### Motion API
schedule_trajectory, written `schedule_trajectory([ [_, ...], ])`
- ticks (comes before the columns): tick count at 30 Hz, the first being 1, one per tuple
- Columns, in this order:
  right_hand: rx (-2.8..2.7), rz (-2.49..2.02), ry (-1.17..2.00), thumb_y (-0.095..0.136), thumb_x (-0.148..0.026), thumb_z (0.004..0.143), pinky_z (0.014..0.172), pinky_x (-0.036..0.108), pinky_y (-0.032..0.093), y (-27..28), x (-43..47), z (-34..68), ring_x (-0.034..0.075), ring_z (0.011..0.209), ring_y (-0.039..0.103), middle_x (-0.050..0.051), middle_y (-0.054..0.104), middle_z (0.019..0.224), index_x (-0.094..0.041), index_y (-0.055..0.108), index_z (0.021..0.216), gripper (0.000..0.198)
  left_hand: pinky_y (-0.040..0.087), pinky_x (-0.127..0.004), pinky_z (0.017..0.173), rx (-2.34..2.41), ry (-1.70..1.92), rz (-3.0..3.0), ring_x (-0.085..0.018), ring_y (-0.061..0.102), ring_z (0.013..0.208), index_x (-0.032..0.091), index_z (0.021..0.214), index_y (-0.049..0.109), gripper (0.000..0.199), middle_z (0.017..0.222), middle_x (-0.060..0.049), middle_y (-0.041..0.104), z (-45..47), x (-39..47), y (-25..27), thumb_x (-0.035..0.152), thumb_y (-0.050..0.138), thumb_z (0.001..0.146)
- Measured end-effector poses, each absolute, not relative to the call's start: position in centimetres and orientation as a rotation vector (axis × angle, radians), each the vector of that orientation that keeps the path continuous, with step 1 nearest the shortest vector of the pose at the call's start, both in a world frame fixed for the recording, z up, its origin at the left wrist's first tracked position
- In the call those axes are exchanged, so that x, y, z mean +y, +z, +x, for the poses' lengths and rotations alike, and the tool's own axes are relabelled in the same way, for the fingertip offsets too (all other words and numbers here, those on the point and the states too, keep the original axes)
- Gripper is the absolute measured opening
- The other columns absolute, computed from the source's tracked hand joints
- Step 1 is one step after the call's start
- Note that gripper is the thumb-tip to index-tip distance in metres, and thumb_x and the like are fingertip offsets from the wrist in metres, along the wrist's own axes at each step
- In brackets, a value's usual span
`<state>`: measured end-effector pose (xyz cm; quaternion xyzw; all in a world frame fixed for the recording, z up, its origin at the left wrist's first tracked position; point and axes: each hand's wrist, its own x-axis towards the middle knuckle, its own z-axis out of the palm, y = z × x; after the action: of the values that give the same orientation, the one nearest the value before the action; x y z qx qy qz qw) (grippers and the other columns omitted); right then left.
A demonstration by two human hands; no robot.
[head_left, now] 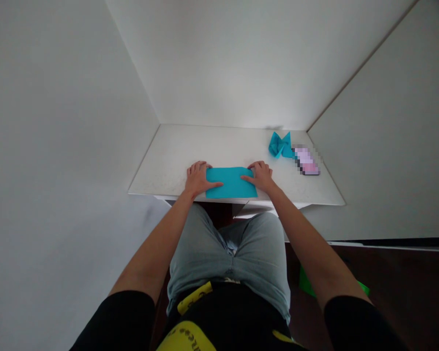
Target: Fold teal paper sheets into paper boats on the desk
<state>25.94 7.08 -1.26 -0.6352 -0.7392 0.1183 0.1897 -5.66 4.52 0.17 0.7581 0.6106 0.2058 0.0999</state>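
A sheet of turquoise paper (pixel 231 184) lies flat near the table's front edge, shaped like a wide rectangle. Its far right corner looks slightly slanted. My left hand (pixel 197 178) holds its left side, thumb stretched over the top and fingers curled by the far corner. On the right side, my right hand (pixel 261 176) grips it in the same way, its thumb pointing inward across the paper. A folded turquoise paper piece (pixel 281 145) with pointed tips stands further back, to the right of both hands.
A blurred-out phone-like object (pixel 307 161) lies beside the folded piece. The white table (pixel 190 141) is bounded by walls at left and back and a pale panel (pixel 380 146) at right. Something green (pixel 306 282) is on the dark floor, partly behind my right arm.
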Motion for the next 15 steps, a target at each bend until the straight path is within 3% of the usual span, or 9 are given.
schedule_trajectory([
  [5, -2.067, -1.762, 0.398, 0.076, -0.066, 0.087, 0.107, 0.057, 0.042, -1.33, 7.79, 25.88, 0.04, 0.126, 0.055, 0.017, 0.06, 0.139, -0.023, 0.065, 0.13, 0.061, 0.035, -0.051, 0.121, 1.769, 0.661, 2.245, -0.037, 0.049, 0.142, 0.026, 0.132, 0.064, 0.079, 0.147, -0.014, 0.062, -5.72, 4.45, 0.09, 0.073, 0.087, 0.073],
  [9, -2.071, -1.752, 0.439, 0.08, -0.061, 0.084, 0.109, 0.059, 0.042, -1.29, 7.98, 25.85, 0.041, 0.13, 0.054, 0.018, 0.059, 0.142, -0.023, 0.059, 0.145, 0.075, 0.034, -0.048, 0.121, 1.684, 0.69, 2.264, -0.036, 0.053, 0.137, 0.024, 0.144, 0.058, 0.082, 0.146, -0.013, 0.064, -5.77, 4.39, -0.11, 0.068, 0.085, 0.08],
  [13, -2.018, -1.747, 0.419, 0.08, -0.064, 0.083, 0.108, 0.058, 0.044, -1.48, 8.12, 25.66, 0.04, 0.129, 0.057, 0.019, 0.056, 0.142, -0.022, 0.054, 0.153, 0.086, 0.033, -0.048, 0.122, 1.591, 0.7, 2.257, -0.035, 0.055, 0.139, 0.02, 0.171, 0.028, 0.11, 0.154, -0.016, 0.06, -5.5, 4.27, -0.19, 0.06, 0.083, 0.085],
  [15, -1.989, -1.746, 0.424, 0.081, -0.063, 0.082, 0.106, 0.057, 0.046, -1.63, 8.12, 25.42, 0.038, 0.125, 0.059, 0.019, 0.053, 0.143, -0.022, 0.052, 0.155, 0.088, 0.035, -0.047, 0.121, 1.556, 0.706, 2.241, -0.033, 0.058, 0.138, 0.018, 0.176, 0.013, 0.117, 0.151, -0.016, 0.064, -5.2, 4.1, -0.14, 0.054, 0.081, 0.087],
])
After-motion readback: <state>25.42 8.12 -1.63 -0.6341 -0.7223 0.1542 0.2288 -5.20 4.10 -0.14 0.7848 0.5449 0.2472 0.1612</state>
